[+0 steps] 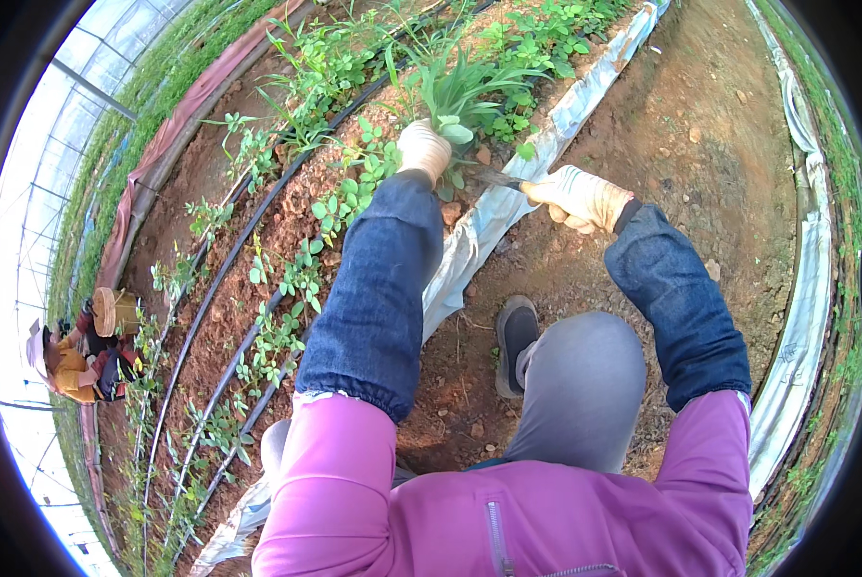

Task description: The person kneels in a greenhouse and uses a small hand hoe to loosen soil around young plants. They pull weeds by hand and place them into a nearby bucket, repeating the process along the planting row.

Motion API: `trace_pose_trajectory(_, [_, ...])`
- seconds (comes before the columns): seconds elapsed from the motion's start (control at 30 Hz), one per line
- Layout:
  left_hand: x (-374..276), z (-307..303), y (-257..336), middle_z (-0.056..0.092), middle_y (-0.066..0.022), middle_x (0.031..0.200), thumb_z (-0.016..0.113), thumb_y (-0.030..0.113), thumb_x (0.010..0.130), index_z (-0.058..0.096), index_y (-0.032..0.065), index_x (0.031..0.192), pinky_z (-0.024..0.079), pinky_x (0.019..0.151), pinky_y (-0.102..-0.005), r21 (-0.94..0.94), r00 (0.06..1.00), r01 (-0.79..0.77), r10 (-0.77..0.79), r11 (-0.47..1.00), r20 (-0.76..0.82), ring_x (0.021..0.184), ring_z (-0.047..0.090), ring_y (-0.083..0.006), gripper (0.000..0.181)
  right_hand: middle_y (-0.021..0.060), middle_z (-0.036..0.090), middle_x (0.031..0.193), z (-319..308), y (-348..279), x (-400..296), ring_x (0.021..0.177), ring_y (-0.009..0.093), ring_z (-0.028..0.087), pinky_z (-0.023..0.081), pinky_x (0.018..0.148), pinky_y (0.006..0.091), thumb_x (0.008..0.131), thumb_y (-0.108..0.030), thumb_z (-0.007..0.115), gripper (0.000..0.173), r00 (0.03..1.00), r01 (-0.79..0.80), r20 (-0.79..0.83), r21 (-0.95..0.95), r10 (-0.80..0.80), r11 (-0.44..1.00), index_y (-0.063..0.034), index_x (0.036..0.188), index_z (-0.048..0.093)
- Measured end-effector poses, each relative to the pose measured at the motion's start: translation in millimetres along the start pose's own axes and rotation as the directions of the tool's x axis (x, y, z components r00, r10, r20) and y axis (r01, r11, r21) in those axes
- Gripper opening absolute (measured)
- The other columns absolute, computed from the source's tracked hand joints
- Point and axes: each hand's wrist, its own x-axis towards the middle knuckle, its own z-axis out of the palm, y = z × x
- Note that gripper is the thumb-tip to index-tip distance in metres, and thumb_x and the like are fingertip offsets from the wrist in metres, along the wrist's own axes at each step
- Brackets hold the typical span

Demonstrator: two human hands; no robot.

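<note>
My left hand point(425, 150), in a pale work glove, is closed around the base of a clump of grassy weeds point(454, 90) at the edge of the planted bed. Broad pale-green leaves point(454, 130) stick out beside its fingers. To the right, my gloved right hand point(579, 198) grips the handle of a hand tool point(503, 178) with a dark metal blade. The blade points left across the plastic sheet edging, toward the base of the clump. Its tip lies near the soil and leaves, and its exact shape is hard to make out.
Black drip hoses point(250, 229) run along the reddish soil bed among low leafy plants point(348, 198). White plastic sheeting point(485, 223) borders the bed beside a dirt path point(698, 166). At far left, another person point(77, 364) crouches near a bucket point(116, 311). My shoe point(517, 339) rests on the path.
</note>
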Motion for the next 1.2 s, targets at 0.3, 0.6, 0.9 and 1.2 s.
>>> trace_pose_trajectory(0.3, [-21.1,-28.8,38.1,0.073,-0.0114,0.085,0.064,0.007,0.083,0.071,0.0079,0.098,0.053,0.068,-0.0332,0.101,0.999,-0.038,0.038,0.994,0.002,0.076,0.07,-0.0226,0.017,0.0123,0.065,0.088,61.4,42.1,53.0,0.073,0.02,0.061,0.048,0.066,0.0324,0.096,-0.036,0.053,0.043,0.931,0.344,-0.08,-0.13,-0.355,0.93,0.0011,0.115,0.062])
trace_pose_trajectory(0.6, [29.7,-103.1,35.1,0.065,-0.003,0.079,0.07,0.017,0.086,0.067,-0.0001,0.092,0.046,0.064,-0.0295,-0.451,0.962,-0.086,-0.043,0.889,-0.268,0.07,0.052,-0.0112,0.019,0.0193,0.064,0.078,-10.3,4.5,24.7,0.072,0.039,0.06,0.046,0.065,0.0466,0.093,-0.03,0.051,0.029,0.747,0.47,0.212,-0.838,-0.63,0.276,-0.008,0.103,0.067])
trace_pose_trajectory(0.9, [9.7,-252.8,-3.3,0.066,-0.0046,0.092,0.069,0.032,0.088,0.064,-0.0011,0.108,0.044,0.072,-0.0316,-0.37,0.852,-0.121,-0.095,0.921,-0.516,0.076,0.053,-0.0151,0.039,0.0114,0.057,0.072,-24.1,4.4,-40.6,0.054,0.021,0.054,0.042,0.052,0.0368,0.097,-0.025,0.054,0.026,0.909,0.365,0.073,-0.616,-0.41,0.698,-0.0044,0.108,0.066])
trace_pose_trajectory(1.2, [-45.5,-361.5,-68.8,0.065,-0.0081,0.11,0.071,0.034,0.085,0.061,-0.0025,0.121,0.044,0.085,-0.0359,-0.572,0.789,-0.163,-0.242,0.804,-0.565,0.092,0.056,-0.0207,0.052,0.001,0.049,0.062,22.7,-37.9,-89.9,0.05,0.008,0.043,0.035,0.047,0.0275,0.098,-0.029,0.054,0.029,0.904,0.422,0.132,-0.44,-0.407,0.793,-0.0042,0.105,0.067])
